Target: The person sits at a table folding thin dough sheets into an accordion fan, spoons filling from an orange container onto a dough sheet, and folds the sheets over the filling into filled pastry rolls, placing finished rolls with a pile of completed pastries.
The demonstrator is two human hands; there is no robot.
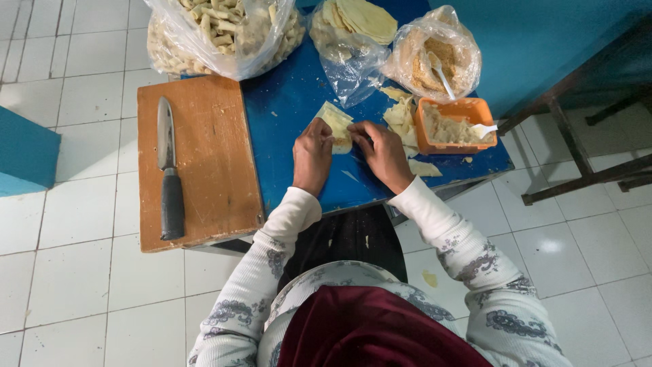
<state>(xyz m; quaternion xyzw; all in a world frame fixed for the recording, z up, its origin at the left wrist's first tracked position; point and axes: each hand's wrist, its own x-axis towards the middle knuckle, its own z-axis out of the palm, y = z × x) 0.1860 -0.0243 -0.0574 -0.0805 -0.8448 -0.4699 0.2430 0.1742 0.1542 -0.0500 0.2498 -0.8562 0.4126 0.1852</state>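
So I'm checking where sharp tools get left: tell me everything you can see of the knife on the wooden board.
The knife with a grey metal blade and dark handle lies flat on the brown rectangular wooden cutting board, near its left edge, tip pointing away from the person, handle toward them. The blade looks dull and worn, broad, tapering to a point. Only the board touches it; both hands are off to the right, on the blue table.

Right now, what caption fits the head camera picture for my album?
Two hands, left hand and right hand, fold a pale wrapper on a blue table.
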